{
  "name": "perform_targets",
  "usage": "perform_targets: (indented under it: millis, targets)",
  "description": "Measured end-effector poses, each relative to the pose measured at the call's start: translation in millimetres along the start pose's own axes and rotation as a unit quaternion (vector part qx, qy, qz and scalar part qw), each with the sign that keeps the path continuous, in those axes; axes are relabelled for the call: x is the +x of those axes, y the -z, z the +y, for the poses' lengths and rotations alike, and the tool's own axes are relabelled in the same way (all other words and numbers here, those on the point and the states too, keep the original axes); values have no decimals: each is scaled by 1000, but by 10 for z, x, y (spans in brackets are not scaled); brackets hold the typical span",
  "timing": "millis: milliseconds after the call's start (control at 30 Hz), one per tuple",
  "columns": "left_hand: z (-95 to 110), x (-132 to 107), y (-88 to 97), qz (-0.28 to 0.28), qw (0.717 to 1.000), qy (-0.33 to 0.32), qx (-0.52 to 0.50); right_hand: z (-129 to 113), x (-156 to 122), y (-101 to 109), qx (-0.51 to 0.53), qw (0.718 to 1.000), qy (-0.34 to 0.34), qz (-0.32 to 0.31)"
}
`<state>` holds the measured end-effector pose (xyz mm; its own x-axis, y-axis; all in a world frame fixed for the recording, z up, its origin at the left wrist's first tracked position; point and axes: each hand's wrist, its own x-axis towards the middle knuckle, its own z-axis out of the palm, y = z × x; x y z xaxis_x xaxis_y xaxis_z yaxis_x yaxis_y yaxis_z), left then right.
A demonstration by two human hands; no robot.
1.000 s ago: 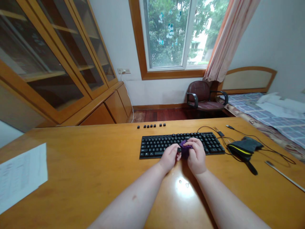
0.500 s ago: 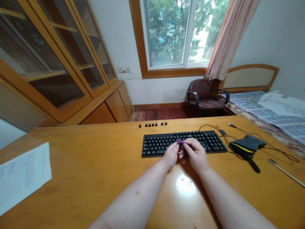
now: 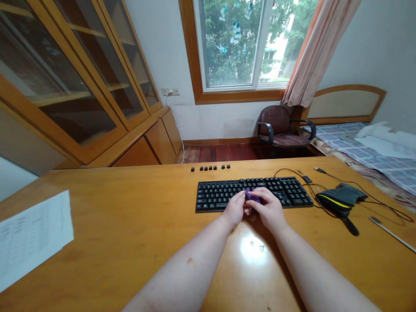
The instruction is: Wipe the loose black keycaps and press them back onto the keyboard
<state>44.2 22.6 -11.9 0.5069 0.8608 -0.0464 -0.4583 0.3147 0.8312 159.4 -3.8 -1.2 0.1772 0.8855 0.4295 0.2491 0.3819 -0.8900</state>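
My left hand [image 3: 235, 209] and my right hand [image 3: 269, 209] meet just above the front edge of a black keyboard [image 3: 212, 196]. Between their fingers is a crumpled purple cloth [image 3: 252, 196], pinched from both sides. A small dark spot shows beside the cloth at my left fingertips; I cannot make out what it is. Both hands are closed, and they cover part of the keyboard's lower middle. Behind the keyboard, several loose black keycaps [image 3: 210, 167] stand in a row near the desk's far edge.
On the wooden desk [image 3: 130, 225], a grey pouch with a yellow stripe [image 3: 341, 197] lies at right among black cables [image 3: 383, 201]. A thin white-handled brush [image 3: 391, 233] is near the right edge. Printed papers [image 3: 35, 238] lie at left. A chair [image 3: 277, 125] stands beyond the desk.
The purple cloth has shifted within my fingers: a pointed end stuck up before, and now a wider bunched part shows. The dark piece between the fingers is less visible. The view has shifted slightly.
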Motion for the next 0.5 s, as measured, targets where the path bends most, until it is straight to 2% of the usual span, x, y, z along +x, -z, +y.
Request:
perform_targets:
  millis: [67,133,267,367,500]
  targets:
    - [0,6,3,-17,1000,7,-1,-17,9,12,1,999,-19,-35]
    - [-15,15,9,-25,1000,7,-2,-35,12,12,11,998,-39,-43]
    - [-61,33,15,-15,1000,-2,6,-83,-16,-29,62,994,-95,7]
    - [-78,29,8,-7,1000,-16,26,-126,-46,-66,111,985,-131,15]
    - [-68,-1,-8,-19,997,-43,62,-151,-61,-80,122,985,-121,30]
